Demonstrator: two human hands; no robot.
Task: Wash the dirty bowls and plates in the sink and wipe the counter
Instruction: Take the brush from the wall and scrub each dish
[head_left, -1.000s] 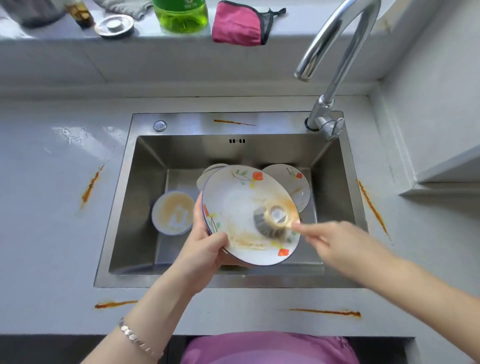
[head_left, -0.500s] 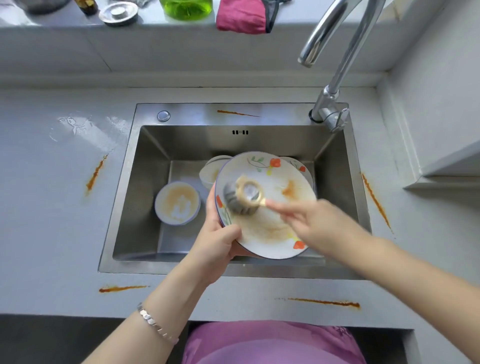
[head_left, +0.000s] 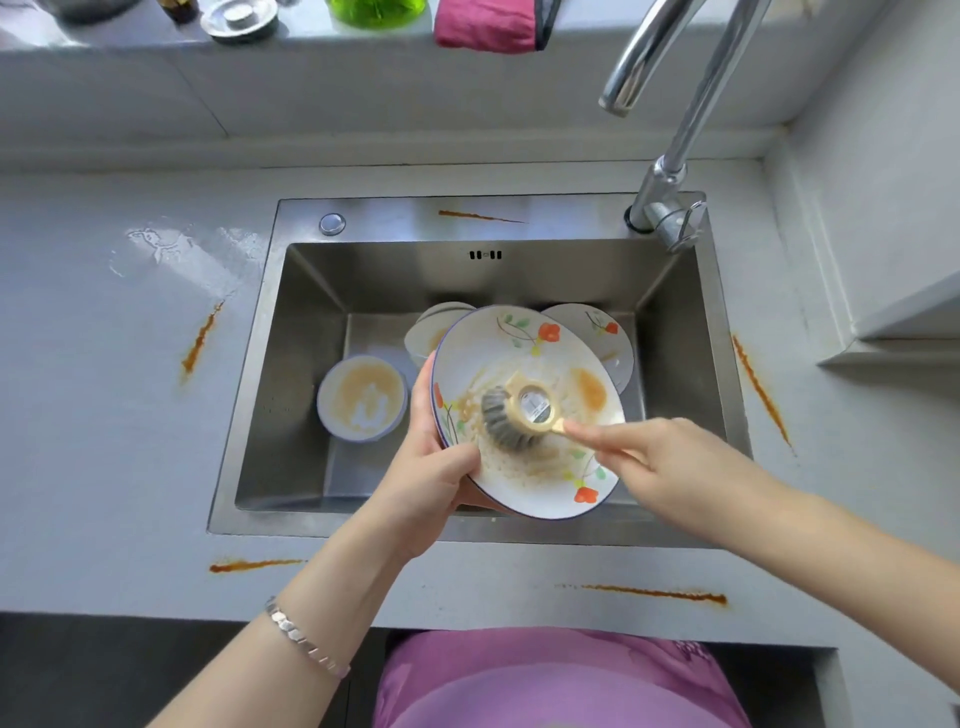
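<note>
My left hand (head_left: 434, 480) grips the left rim of a white flowered plate (head_left: 524, 353), tilted above the steel sink (head_left: 270, 395). Brown smears cover the plate's middle and right side. My right hand (head_left: 654, 467) holds the handle of a round dish brush (head_left: 514, 415), whose grey bristles press on the plate's centre. On the sink floor, a small dirty bowl (head_left: 362, 397) sits at the left. Another bowl (head_left: 434, 327) and a second flowered plate (head_left: 597, 332) lie partly hidden behind the held plate.
The faucet (head_left: 670, 171) rises at the sink's back right, its spout above the basin. Orange-brown streaks (head_left: 654, 592) mark the grey counter around the sink. On the back ledge stand a green bottle (head_left: 376, 10), a pink cloth (head_left: 485, 26) and a metal strainer (head_left: 239, 18). A water patch (head_left: 171, 249) lies at left.
The brush swept from the plate's lower right to its left side, then back toward the centre. The camera view shifted slightly; the plate stays in my left hand.
</note>
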